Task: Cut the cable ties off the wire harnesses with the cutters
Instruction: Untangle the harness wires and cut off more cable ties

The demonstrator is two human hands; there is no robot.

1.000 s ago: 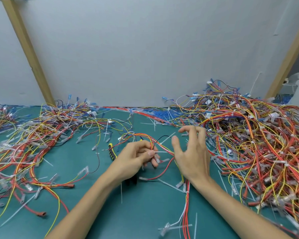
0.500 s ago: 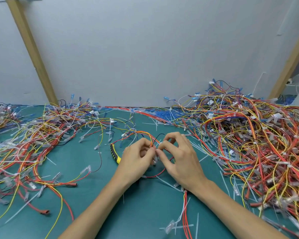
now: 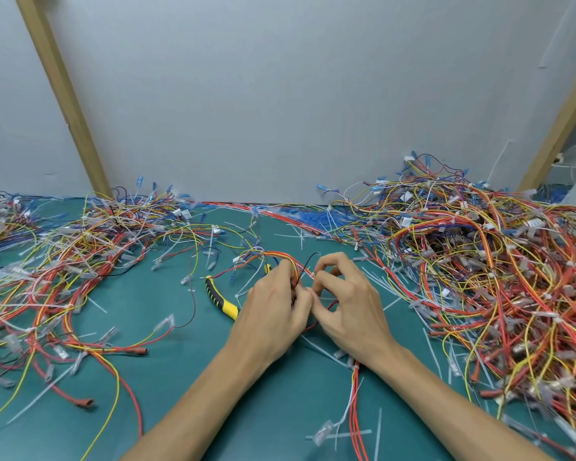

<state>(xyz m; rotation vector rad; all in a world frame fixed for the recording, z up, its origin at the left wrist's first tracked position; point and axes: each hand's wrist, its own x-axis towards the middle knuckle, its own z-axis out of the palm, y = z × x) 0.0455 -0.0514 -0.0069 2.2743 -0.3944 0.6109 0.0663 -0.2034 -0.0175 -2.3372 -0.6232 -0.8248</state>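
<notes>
From the head camera we see both hands meeting over a dull teal mat (image 3: pixel 180 400). Our left hand (image 3: pixel 273 314) has its fingers curled round a thin wire harness (image 3: pixel 281 257) of glossy red, orange and yellow strands. Our right hand (image 3: pixel 350 307) pinches the same bundle between thumb and forefinger, the other fingers bent. We cannot tell whether a tie sits under that pinch.

The cutters (image 3: pixel 220 299), with ribbed yellow-and-black handles, lie on the mat just left of the left hand, their far end hidden beneath it.

A deep tangled heap of harnesses (image 3: pixel 479 277) with clear sleeves and blue connectors fills the right side. A flatter, looser spread (image 3: pixel 64 261) covers the left. Pale, stiff cable-tie offcuts (image 3: pixel 378 430) lie scattered across the mat.

Behind stands a smooth grey panel (image 3: pixel 280 94), flanked by two slanting wooden posts (image 3: pixel 60 94).
</notes>
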